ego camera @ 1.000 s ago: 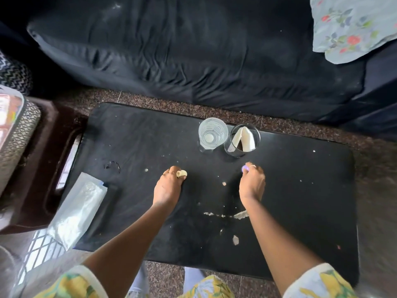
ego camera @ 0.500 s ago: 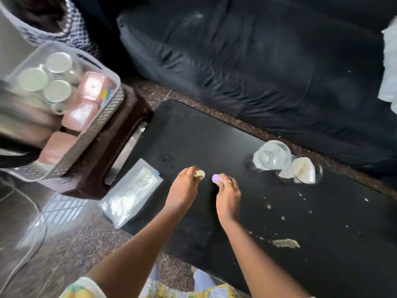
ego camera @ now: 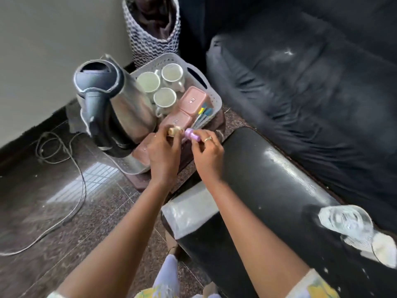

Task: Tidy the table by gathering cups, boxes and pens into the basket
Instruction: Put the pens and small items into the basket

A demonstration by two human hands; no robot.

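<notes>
A white perforated basket [ego camera: 211, 97] stands on a dark stool left of the black table [ego camera: 279, 190]. It holds three white cups [ego camera: 165, 97], pink boxes [ego camera: 192, 101] and pens [ego camera: 204, 115]. My left hand [ego camera: 163, 153] pinches a small cream-coloured object [ego camera: 173, 131] over the basket's near edge. My right hand [ego camera: 208, 155] grips a small purple object [ego camera: 192, 135] beside it. Two clear glasses [ego camera: 345, 220] remain on the table at the right, blurred.
A steel electric kettle [ego camera: 111, 106] with its cord [ego camera: 71, 168] sits in front of the basket on the left. A clear plastic pouch [ego camera: 189, 209] lies on the table's near corner. A dark sofa [ego camera: 311, 82] runs behind the table, a woven hamper [ego camera: 152, 33] beyond.
Both hands lifted the small cream and purple objects off the table and carried them left to above the basket. My view swung left, bringing kettle and basket into view.
</notes>
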